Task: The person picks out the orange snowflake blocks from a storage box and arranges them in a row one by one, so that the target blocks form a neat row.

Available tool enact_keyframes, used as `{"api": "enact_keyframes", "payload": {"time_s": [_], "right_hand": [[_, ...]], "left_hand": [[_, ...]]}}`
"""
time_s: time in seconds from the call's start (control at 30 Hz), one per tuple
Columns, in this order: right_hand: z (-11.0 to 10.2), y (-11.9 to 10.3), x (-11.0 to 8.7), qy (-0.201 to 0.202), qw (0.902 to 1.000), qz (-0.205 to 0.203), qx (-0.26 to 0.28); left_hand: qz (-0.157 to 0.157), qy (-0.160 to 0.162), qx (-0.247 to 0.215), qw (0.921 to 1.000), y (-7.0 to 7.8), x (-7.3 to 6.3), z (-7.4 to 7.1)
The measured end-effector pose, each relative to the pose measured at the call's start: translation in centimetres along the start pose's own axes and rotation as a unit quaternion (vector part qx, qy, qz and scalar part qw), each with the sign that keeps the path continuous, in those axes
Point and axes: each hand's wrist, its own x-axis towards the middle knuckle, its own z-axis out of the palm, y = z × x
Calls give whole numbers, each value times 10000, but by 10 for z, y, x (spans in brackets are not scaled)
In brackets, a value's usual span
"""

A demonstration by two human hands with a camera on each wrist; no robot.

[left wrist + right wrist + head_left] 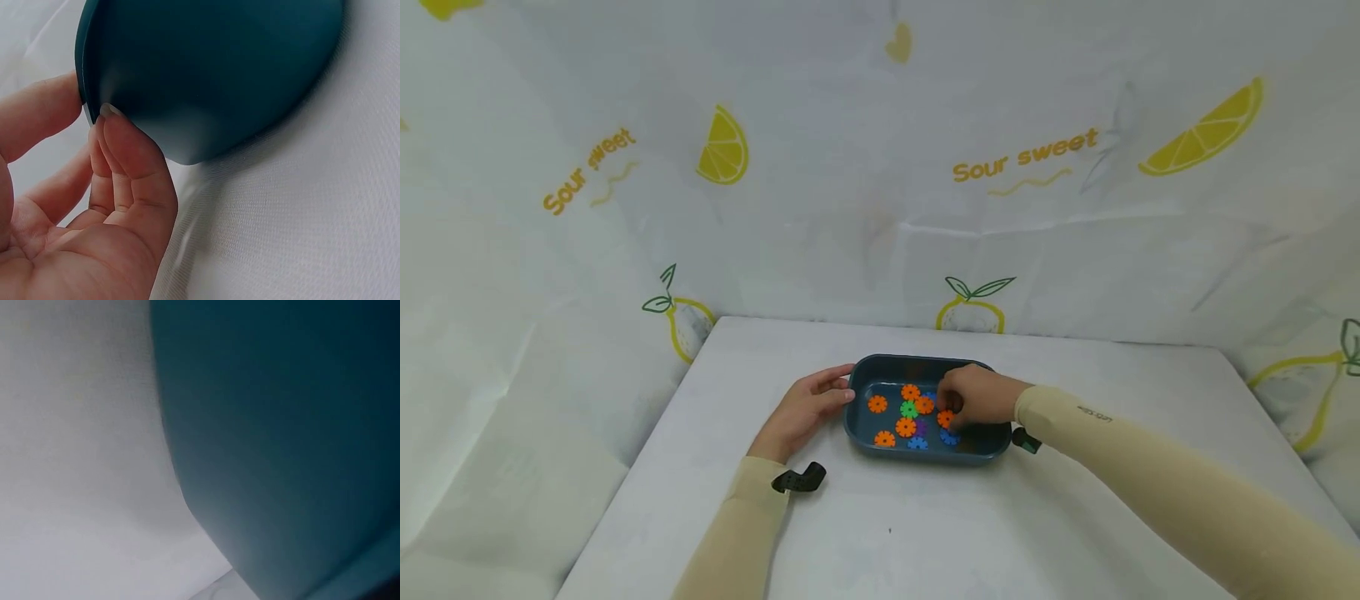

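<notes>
A dark teal oblong tray (880, 450) stands on the white table with several flower-shaped, notched plastic discs inside. Orange discs (877, 404) make up most of them, along with a green disc (908, 409), blue discs (917, 443) and a purple one partly covered. My left hand (793, 417) holds the tray's left end, and the left wrist view shows thumb and fingers at its rim. Over the tray's right part, my right hand (981, 396) reaches in with fingers bent down beside an orange disc (946, 419). I cannot tell whether its fingertips pinch a disc.
The white table (887, 533) surrounds the tray. Behind it hangs a white sheet (850, 208) printed with lemons and lettering. Dark bands circle both wrists over beige sleeves (1150, 467). Only the tray's outer wall (250, 456) and the white tabletop fill most of the right wrist view.
</notes>
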Motion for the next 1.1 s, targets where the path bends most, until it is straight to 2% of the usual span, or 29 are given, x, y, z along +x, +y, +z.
{"api": "enact_keyframes", "payload": {"time_s": [0.1, 0.27, 0.43, 0.67, 1.1], "right_hand": [[-4, 2, -3, 55, 9997, 90, 215], [-9, 7, -14, 288, 9984, -15, 486], [-17, 13, -32, 736, 9937, -101, 835], [-26, 26, -65, 1486, 9807, -236, 1248], [-13, 64, -115, 2357, 9586, 463, 1530]], "left_hand": [[-22, -7, -38, 10000, -2, 0, 0], [-127, -58, -288, 9995, -6, 1, -2], [-199, -137, -360, 9991, -8, 2, -3], [-244, -229, -297, 9990, -7, 2, -2], [-253, -317, -377, 9985, -7, 1, -3]]}}
